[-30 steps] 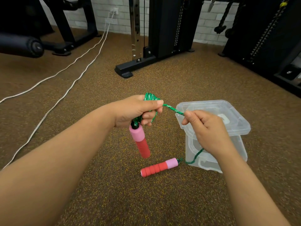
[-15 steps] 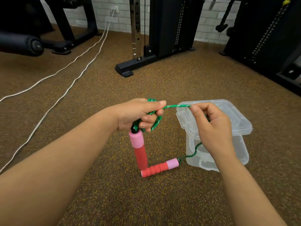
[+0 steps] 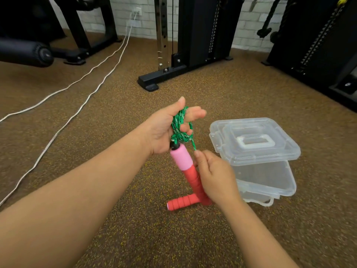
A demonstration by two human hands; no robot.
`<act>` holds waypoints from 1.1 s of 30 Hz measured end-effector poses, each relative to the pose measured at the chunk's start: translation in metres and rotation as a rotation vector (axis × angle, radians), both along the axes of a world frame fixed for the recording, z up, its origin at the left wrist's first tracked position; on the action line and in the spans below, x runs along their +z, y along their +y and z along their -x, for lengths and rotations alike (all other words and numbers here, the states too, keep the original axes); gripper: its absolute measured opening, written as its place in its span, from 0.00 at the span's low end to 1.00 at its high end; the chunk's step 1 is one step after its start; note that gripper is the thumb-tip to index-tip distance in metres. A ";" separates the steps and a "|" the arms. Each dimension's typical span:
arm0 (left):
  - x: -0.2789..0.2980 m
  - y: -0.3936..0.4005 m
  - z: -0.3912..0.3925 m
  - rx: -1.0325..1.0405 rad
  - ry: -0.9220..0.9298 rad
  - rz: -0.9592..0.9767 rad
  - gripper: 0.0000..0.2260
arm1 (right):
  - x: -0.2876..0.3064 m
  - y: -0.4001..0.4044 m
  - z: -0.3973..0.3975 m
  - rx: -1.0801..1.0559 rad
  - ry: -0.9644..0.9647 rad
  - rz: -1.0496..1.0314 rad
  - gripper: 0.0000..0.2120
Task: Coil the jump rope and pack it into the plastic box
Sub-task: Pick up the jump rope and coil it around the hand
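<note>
The green jump rope (image 3: pixel 180 128) is wound in loops around the fingers of my left hand (image 3: pixel 166 130), whose thumb points up and fingers are spread. One pink and red handle (image 3: pixel 188 169) hangs down from that hand. My right hand (image 3: pixel 214 175) is just below, pinching the rope's free strand beside the hanging handle. The second red handle (image 3: pixel 181 204) lies on the floor, its pink end hidden behind my right hand. The clear plastic box (image 3: pixel 270 180) stands to the right, its lid (image 3: pixel 253 140) resting askew on top.
Two white cables (image 3: pixel 81 89) run across the brown speckled floor at the left. A black machine base (image 3: pixel 154 82) stands beyond my hands, a padded roller (image 3: pixel 27 53) at far left, and more black gym equipment (image 3: pixel 318 45) at the right.
My right hand has swung down from in front of the lid to beside the hanging handle, bringing the strand under my left hand. My left hand's fingers have spread apart and turned thumb up.
</note>
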State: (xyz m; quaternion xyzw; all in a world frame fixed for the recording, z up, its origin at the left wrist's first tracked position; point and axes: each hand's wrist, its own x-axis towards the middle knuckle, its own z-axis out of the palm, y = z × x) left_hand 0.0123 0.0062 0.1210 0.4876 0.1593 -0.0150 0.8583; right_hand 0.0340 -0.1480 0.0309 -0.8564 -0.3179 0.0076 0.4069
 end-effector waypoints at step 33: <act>0.018 0.009 0.002 0.020 -0.085 -0.004 0.19 | 0.006 0.001 -0.008 -0.001 0.327 -0.256 0.19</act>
